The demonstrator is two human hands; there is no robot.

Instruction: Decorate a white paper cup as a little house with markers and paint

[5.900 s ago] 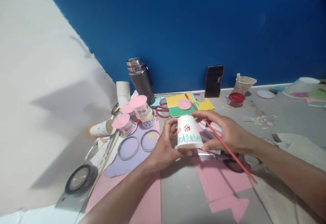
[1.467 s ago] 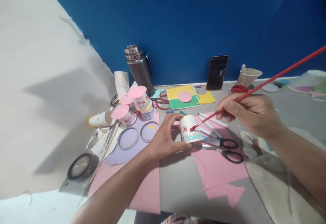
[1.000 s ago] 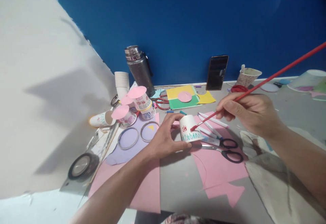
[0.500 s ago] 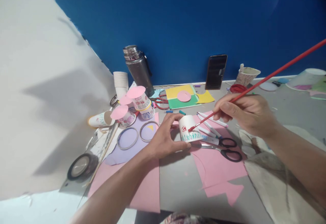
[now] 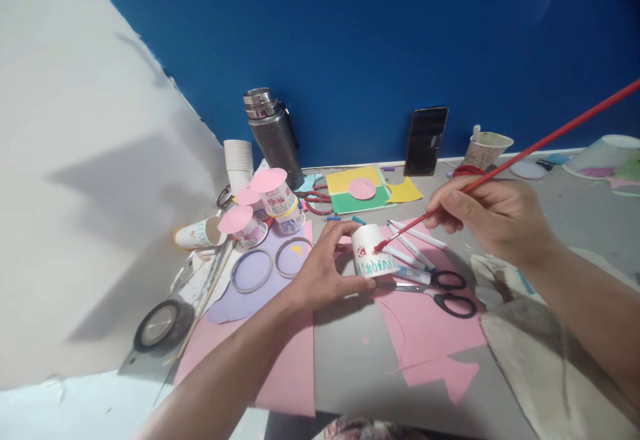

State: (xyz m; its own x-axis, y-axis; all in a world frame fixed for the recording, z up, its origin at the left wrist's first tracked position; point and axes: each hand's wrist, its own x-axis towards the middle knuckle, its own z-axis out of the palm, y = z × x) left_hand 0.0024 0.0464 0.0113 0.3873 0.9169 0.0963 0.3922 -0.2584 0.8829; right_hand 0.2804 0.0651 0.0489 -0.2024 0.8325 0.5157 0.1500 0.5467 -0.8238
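Observation:
My left hand [image 5: 323, 272] grips an upside-down white paper cup [image 5: 371, 251] that stands on the grey table [image 5: 350, 353]. The cup has green scribbles along its lower rim and red dabs on its side. My right hand [image 5: 493, 213] pinches a long red paintbrush [image 5: 525, 153]. The brush tip, loaded with red paint, touches the cup's right side. The brush handle slants up to the right edge of the view.
Decorated cups with pink paper lids [image 5: 265, 210] cluster left, beside a stack of white cups [image 5: 238, 163] and a steel flask [image 5: 273, 137]. Black scissors [image 5: 443, 293] and markers [image 5: 415, 240] lie on pink paper [image 5: 430, 333]. A phone [image 5: 426, 141] leans on the blue wall. Tape rings [image 5: 253, 270] and a red paint pot [image 5: 467, 172] are near.
Since six seconds ago the cup was set lower on the table and the brush was raised to paint it. In the last second the brush tip shifted slightly on the cup's side.

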